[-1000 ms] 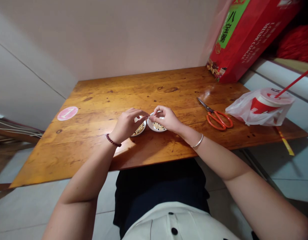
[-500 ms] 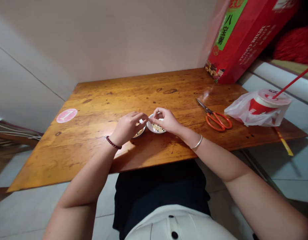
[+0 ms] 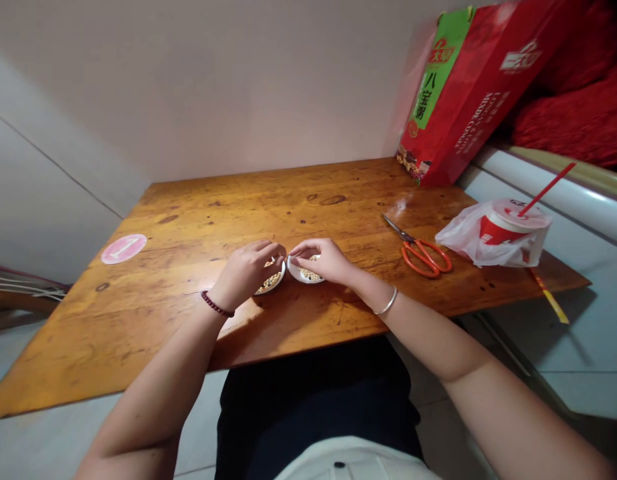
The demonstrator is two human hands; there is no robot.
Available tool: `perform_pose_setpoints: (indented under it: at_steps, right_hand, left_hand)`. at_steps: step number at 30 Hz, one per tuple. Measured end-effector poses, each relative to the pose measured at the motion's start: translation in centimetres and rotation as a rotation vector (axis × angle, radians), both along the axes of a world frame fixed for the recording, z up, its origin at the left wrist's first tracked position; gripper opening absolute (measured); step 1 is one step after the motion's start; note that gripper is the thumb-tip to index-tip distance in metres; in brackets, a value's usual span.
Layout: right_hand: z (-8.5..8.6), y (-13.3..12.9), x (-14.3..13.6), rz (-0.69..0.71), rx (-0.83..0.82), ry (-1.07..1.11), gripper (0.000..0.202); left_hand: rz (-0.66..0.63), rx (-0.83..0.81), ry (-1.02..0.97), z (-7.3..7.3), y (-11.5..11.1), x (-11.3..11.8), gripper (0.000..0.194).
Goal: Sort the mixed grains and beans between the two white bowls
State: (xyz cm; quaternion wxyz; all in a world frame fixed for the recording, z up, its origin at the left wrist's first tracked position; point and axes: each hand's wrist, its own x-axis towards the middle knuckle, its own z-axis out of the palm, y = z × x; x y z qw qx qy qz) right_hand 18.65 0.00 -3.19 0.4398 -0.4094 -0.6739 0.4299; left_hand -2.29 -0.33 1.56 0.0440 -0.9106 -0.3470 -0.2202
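Two small white bowls stand side by side near the table's front edge, both holding small cream bead-like pieces with a few dark ones. Over the left bowl is my left hand, its fingers curled together and partly covering the bowl. My right hand hovers at the right bowl, thumb and fingertips pinched near its left rim. The fingertips of both hands are close together between the bowls. Whatever they hold is too small to make out. A thin dark strand lies left of my left wrist.
Orange-handled scissors lie right of the bowls. Farther right stands a red and white cup with a straw, in a plastic bag. A tall red box stands at the back right corner. A pink round sticker marks the table's left side.
My right hand has lowered toward the right bowl, its fingers flatter and less arched than before. My left hand stays by the left bowl. The whole view has shifted slightly.
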Motion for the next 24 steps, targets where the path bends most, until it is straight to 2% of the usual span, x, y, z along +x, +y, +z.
perform_pose_setpoints:
  at_steps: [3, 8, 14, 17, 20, 24]
  right_hand:
    - [0.3, -0.4, 0.2, -0.038, 0.107, -0.169, 0.01]
    - [0.7, -0.6, 0.4, -0.078, 0.24, -0.375, 0.013]
    - [1.0, -0.6, 0.3, -0.139, 0.194, -0.407, 0.01]
    - [0.9, -0.7, 0.2, -0.126, 0.123, -0.38, 0.008]
    - [0.8, -0.8, 0.1, -0.119, 0.101, -0.354, 0.007]
    - [0.9, -1.0, 0.1, -0.16, 0.126, -0.281, 0.005]
  left_hand:
    - [0.029, -0.04, 0.045, 0.1, 0.2, -0.2, 0.014]
    - [0.152, -0.184, 0.232, 0.8, 0.5, -0.8, 0.02]
    - [0.407, -0.267, 0.405, 1.2, 0.5, -1.1, 0.022]
    - [0.401, -0.326, 0.334, 1.0, 0.7, -1.3, 0.021]
    - [0.355, -0.319, 0.193, 0.7, 0.9, -1.3, 0.02]
    - [0.23, -0.318, -0.138, -0.1, 0.9, -0.5, 0.024]
